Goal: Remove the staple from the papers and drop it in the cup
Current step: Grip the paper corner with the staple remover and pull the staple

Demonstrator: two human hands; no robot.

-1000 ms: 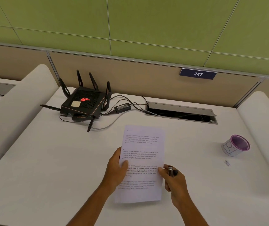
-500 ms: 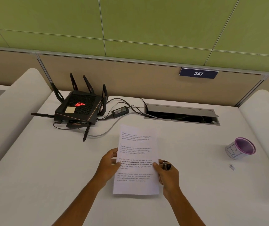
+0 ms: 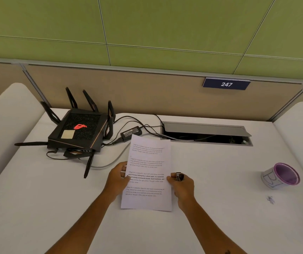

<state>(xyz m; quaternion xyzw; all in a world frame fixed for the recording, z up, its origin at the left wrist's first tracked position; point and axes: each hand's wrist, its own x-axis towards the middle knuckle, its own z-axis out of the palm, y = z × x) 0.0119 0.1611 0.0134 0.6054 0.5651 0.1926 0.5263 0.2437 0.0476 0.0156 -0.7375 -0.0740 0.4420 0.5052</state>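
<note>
The cup (image 3: 281,176) lies tilted on the desk (image 3: 211,162) at the far right, its purple-lined mouth turned up and toward the camera. Black marks show on its white wall. The inside shows only the purple lining; no contents can be made out. A small dark speck (image 3: 271,199) sits on the desk just in front of the cup; what it is cannot be told.

The papers (image 3: 148,173) are held at the desk's centre, printed side up, long edge running away from the person. The left hand (image 3: 117,178) pinches the left edge about midway, thumb on top. The right hand (image 3: 182,184) pinches the right edge at the same height and also holds a small black-and-metal tool (image 3: 179,176) against its fingers. Both grips are closed on the papers. No staple can be made out at this size.

The cup is well apart from both hands, to the right.

A black router (image 3: 79,132) with antennas stands at the rear left, and an open cable hatch (image 3: 205,133) at the rear centre.
</note>
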